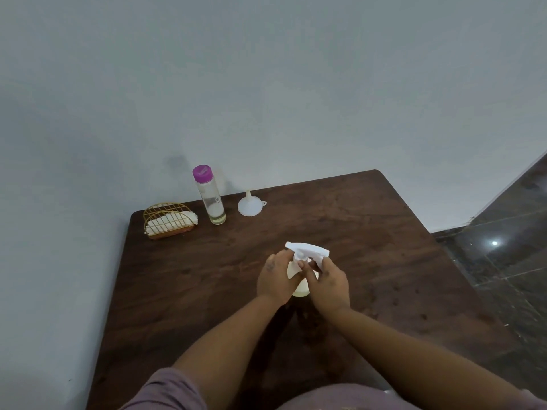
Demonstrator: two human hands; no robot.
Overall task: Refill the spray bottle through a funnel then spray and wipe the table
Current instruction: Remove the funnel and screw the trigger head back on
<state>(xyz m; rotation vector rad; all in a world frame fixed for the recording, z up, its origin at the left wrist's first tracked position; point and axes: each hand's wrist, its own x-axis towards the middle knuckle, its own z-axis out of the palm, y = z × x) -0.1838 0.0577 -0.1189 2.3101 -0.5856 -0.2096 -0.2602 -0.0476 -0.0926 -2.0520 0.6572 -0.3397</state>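
- Now the left hand (274, 279) is curled round the body of the white spray bottle (301, 287), holding it upright on the dark wooden table (370, 247).
- Opposite it, the right hand (329, 283) has its fingers curled at the neck, just under the white trigger head (307, 250).
- Both forearms reach forward from the bottom edge and meet at the bottle near the table's middle.
- Further away, near the wall, a white funnel (249, 205) stands with its spout up.
- Just left of it stands a clear bottle with a purple cap (210, 196).
- Left again, a gold wire holder (168, 220) keeps white cloths (173, 221).
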